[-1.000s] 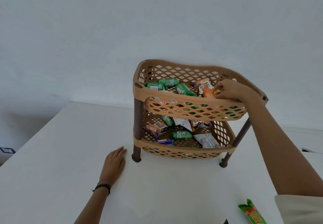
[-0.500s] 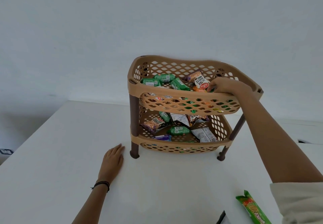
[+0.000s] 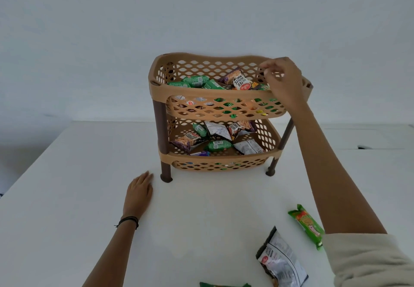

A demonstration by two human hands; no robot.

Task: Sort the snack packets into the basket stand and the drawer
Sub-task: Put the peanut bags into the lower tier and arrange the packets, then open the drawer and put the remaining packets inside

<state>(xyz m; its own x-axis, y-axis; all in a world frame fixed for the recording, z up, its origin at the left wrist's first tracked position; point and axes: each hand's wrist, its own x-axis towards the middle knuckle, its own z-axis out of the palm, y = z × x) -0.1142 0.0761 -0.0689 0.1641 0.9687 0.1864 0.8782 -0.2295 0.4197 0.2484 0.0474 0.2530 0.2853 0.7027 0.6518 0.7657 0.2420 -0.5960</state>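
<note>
A tan two-tier basket stand (image 3: 161,91) with brown legs stands on the white table. Its upper tier holds several green packets and a salted-peanuts packet (image 3: 240,82); the lower tier holds several more. My right hand (image 3: 282,80) hovers over the upper tier's right side, fingers loosely curled, holding nothing. My left hand (image 3: 139,193) lies flat on the table beside the stand's front left leg. A green biscuit packet (image 3: 305,225), a silver-and-black packet (image 3: 280,261) and part of another green packet (image 3: 224,284) lie on the table near me.
The white table (image 3: 67,197) meets a plain wall behind the stand. A white surface with a dark slot (image 3: 364,147) lies at the right, level with the table.
My right hand has lifted out of the upper tier, leaving the packet it was placing. The view has tilted down, bringing the near packets into sight. My left hand stays put.
</note>
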